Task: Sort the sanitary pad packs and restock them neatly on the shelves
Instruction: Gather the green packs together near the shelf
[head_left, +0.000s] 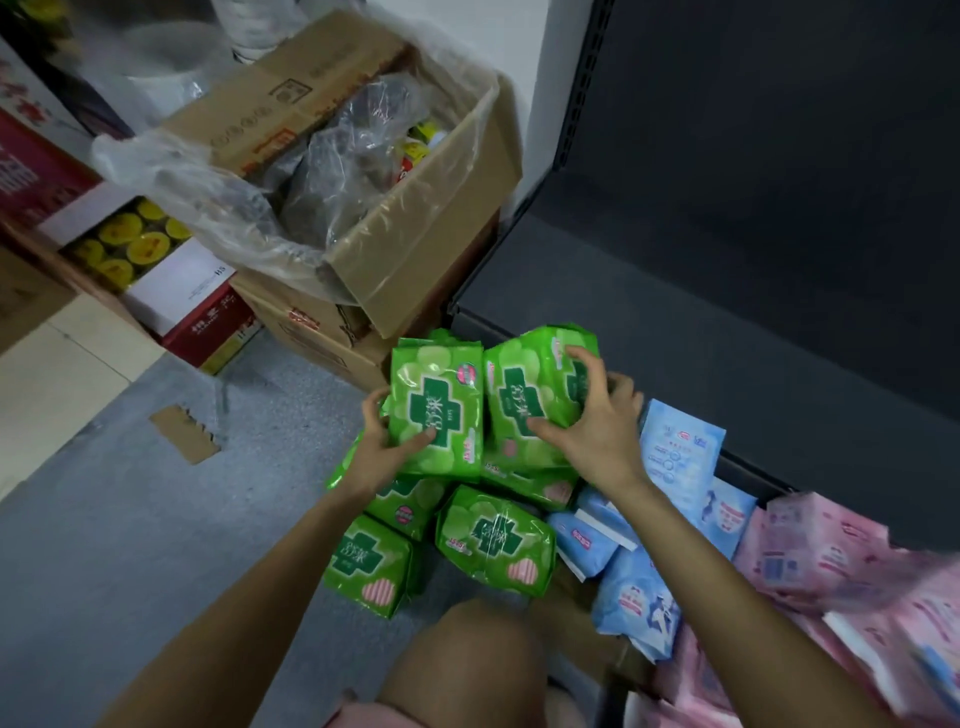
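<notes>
Both bare forearms are reaching forward from the bottom of the view, converging toward the middle. The left hand (382, 447) is curling its fingers and thumb in a grip. The right hand (597, 421) is spreading wide, fingertips arching downward, thumb pointing left. A bare knee (467, 670) is bending below.

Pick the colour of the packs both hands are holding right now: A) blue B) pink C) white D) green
D: the left hand and the right hand each grip a green pack, while the blue packs and pink packs lie untouched to the right.
</notes>
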